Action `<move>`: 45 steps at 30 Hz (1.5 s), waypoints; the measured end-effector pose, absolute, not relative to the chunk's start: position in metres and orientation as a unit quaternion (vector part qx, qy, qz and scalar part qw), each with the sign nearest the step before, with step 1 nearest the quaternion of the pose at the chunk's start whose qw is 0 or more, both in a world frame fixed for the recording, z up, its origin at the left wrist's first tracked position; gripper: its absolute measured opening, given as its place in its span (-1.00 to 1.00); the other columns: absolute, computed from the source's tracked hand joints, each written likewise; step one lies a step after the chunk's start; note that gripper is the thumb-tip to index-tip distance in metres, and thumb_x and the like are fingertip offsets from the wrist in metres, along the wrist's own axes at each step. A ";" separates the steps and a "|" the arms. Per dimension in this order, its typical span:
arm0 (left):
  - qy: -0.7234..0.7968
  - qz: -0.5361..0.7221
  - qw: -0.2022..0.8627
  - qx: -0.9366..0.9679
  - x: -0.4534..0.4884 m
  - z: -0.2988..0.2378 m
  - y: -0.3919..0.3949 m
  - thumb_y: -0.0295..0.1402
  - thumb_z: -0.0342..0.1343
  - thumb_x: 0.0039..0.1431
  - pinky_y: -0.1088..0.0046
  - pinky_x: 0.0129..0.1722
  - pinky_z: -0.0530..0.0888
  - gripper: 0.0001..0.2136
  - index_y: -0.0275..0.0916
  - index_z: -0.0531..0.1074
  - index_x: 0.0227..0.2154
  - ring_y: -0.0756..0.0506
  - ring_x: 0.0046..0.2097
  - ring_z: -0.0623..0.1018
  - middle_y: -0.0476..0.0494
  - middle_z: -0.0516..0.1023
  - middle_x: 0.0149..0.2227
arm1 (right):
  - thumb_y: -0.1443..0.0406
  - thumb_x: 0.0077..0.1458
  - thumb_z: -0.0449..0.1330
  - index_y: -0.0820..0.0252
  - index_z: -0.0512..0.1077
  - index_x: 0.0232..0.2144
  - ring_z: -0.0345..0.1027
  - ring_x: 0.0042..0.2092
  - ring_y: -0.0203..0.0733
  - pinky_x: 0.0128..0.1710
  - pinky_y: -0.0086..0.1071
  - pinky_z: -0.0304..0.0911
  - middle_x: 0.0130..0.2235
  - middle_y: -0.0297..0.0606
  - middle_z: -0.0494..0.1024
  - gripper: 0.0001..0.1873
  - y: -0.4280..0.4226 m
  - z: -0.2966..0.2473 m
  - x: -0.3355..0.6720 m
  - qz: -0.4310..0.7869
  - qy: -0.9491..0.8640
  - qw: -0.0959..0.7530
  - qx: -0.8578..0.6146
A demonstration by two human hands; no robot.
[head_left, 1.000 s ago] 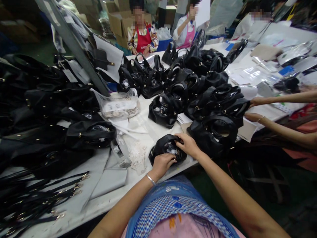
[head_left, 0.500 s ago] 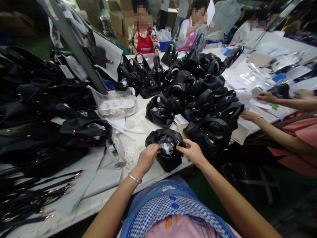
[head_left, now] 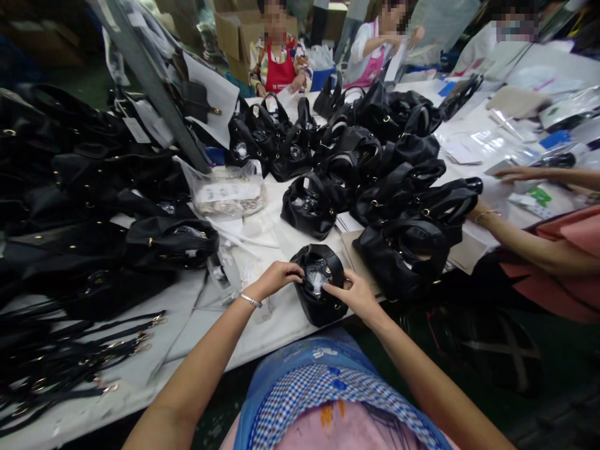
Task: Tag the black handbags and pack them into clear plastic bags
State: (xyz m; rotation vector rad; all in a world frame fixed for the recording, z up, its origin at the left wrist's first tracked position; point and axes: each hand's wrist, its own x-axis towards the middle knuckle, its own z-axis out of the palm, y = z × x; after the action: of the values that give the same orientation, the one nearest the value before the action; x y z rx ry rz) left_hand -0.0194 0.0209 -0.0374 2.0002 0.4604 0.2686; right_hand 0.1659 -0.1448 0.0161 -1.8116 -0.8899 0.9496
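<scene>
Sitting between both hands [head_left: 276,277]: handbag [head_left: 320,294]

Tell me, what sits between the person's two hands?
In the head view, a small black handbag, clear plastic showing in its mouth, sits between the left hand and right hand.

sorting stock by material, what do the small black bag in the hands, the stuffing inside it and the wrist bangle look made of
Small black bag: looks like leather or faux leather, smooth with a soft sheen and gold-tone studs; which of the two I cannot tell.
Stuffing: clear crinkled plastic film, glossy, catching highlights.
Bangle on the left wrist: thin, silvery and shiny, probably metal.
</scene>
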 end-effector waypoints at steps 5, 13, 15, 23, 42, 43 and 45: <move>0.249 0.227 0.490 0.804 -0.007 -0.023 0.019 -0.33 0.11 0.20 0.42 -0.04 0.43 -0.85 -0.17 0.54 -0.23 -0.07 -0.10 0.56 -0.08 0.61 -0.16 | 0.09 -0.04 0.33 0.23 0.45 -0.11 0.47 -0.17 -0.08 -0.15 -0.24 0.39 -0.18 -0.14 0.57 -0.52 -0.152 0.019 0.151 0.399 -0.292 0.540 -0.681; 0.374 0.220 0.555 0.710 -0.001 0.024 -0.014 -0.08 -0.18 0.33 0.28 0.09 0.39 -0.57 -0.18 0.42 0.04 -0.13 0.04 0.51 -0.14 0.54 0.00 | 0.27 0.17 0.10 0.11 0.49 -0.09 0.48 -0.16 -0.16 -0.08 -0.25 0.37 -0.08 -0.16 0.54 -0.72 -0.156 -0.001 0.163 0.328 -0.500 0.408 -0.690; 0.343 0.199 0.538 0.744 0.001 0.028 -0.024 -0.11 0.00 0.25 0.31 0.08 0.39 -0.57 -0.13 0.33 0.12 -0.13 0.02 0.52 -0.10 0.56 -0.02 | 0.30 0.19 0.07 0.12 0.49 -0.10 0.43 -0.07 -0.10 -0.03 -0.22 0.33 -0.08 -0.14 0.54 -0.72 -0.154 -0.013 0.176 0.238 -0.517 0.376 -0.731; 0.316 0.186 0.532 0.763 0.012 0.012 -0.024 -0.23 0.10 0.19 0.29 -0.02 0.45 -0.75 -0.19 0.52 -0.13 -0.17 -0.06 0.56 -0.14 0.60 -0.10 | 0.28 0.25 0.02 0.08 0.50 -0.10 0.45 -0.12 -0.11 -0.13 -0.32 0.32 -0.15 -0.21 0.56 -0.71 -0.149 -0.029 0.202 0.158 -0.540 0.225 -0.795; 0.320 0.208 0.580 0.719 0.018 0.008 -0.001 -0.15 0.03 0.22 0.39 -0.05 0.41 -0.70 -0.26 0.55 -0.25 -0.13 -0.12 0.53 -0.12 0.60 -0.21 | -0.04 0.14 0.12 -0.04 0.43 0.01 0.48 -0.22 -0.04 -0.29 -0.30 0.29 -0.09 -0.18 0.56 -0.55 -0.140 -0.036 0.156 0.162 -0.513 0.058 -0.841; 0.324 0.209 0.590 0.710 0.017 0.009 -0.002 -0.14 0.04 0.22 0.40 -0.07 0.41 -0.70 -0.26 0.55 -0.26 -0.12 -0.14 0.53 -0.11 0.60 -0.22 | -0.03 0.14 0.12 -0.04 0.45 -0.01 0.48 -0.22 -0.05 -0.30 -0.30 0.28 -0.09 -0.20 0.57 -0.58 -0.138 -0.036 0.155 0.160 -0.508 0.062 -0.844; 0.335 0.210 0.621 0.677 0.017 0.012 -0.005 -0.12 0.05 0.20 0.43 -0.14 0.43 -0.69 -0.26 0.54 -0.27 -0.10 -0.18 0.52 -0.09 0.59 -0.25 | 0.01 0.16 0.12 -0.04 0.47 -0.06 0.48 -0.22 -0.06 -0.30 -0.31 0.27 -0.09 -0.23 0.57 -0.64 -0.135 -0.035 0.156 0.163 -0.501 0.074 -0.847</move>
State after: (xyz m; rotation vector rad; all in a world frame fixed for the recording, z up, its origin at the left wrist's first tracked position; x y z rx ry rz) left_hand 0.0166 -0.0050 0.0117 1.5556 0.7695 0.4831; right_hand 0.1559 -0.1355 -0.0354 -2.5411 -1.5048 0.4890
